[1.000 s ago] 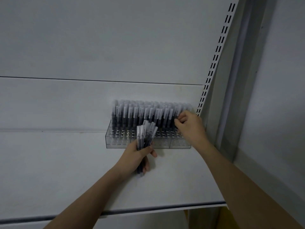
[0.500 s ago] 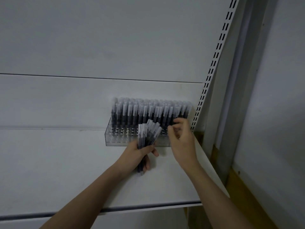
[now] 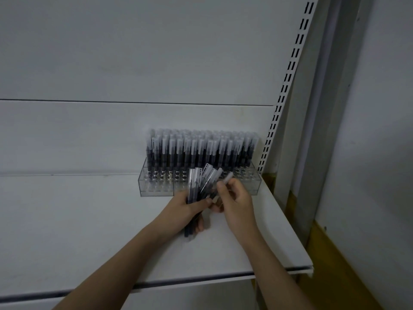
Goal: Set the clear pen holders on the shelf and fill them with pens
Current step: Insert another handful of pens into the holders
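A clear pen holder [image 3: 156, 186] stands on the white shelf [image 3: 78, 231] against the back panel, near the right upright. Several dark pens with clear caps [image 3: 201, 151] stand in its back rows; the front holes look bare. My left hand [image 3: 185, 211] grips a fanned bundle of pens [image 3: 199, 186] just in front of the holder. My right hand [image 3: 234, 202] is right beside it, its fingers pinching one pen [image 3: 228, 177] at the bundle's right edge.
A slotted white upright [image 3: 288, 79] rises at the shelf's right end, with a grey wall [image 3: 368, 153] and a wooden strip [image 3: 330, 253] beyond. The shelf's front edge [image 3: 201, 280] runs below my forearms.
My right hand has left the pens standing in the holder's right end and come back down and left to the bundle in my left hand, where it now pinches one pen.
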{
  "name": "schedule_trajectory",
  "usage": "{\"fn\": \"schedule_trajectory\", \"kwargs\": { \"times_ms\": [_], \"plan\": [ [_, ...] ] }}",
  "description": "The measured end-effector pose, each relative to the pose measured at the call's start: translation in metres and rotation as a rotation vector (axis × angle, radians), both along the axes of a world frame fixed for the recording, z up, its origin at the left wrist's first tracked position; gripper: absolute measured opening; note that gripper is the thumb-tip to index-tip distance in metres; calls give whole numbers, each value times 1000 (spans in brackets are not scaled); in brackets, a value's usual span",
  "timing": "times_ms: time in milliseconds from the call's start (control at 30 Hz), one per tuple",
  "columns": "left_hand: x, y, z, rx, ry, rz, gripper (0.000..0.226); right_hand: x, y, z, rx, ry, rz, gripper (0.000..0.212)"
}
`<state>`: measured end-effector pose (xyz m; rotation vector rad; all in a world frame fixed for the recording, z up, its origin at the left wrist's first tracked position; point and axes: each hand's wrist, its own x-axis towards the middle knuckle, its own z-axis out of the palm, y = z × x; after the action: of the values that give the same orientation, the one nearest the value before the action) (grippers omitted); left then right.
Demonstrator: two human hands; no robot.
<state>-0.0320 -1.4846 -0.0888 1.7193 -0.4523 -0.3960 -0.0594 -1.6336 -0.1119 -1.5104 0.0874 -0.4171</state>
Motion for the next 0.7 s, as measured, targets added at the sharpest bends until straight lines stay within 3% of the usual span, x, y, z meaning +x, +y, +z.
{"fn": "schedule_trajectory", "kwargs": {
  "times_ms": [133,233,367,700],
  "plan": [
    [0,-2,0,-19,-1,4,18,1,-6,-3,-30,-7,-133,19],
    [0,-1,0,22,-27,12,20,0,-5,-1,3,-12,-114,22],
    [3,2,-4,31,-36,32,23,-1,-2,1,4,1,-62,10],
    [8,0,-9,-186,19,55,11,15,-28,49,-13,-138,-211,9]
  ]
}}
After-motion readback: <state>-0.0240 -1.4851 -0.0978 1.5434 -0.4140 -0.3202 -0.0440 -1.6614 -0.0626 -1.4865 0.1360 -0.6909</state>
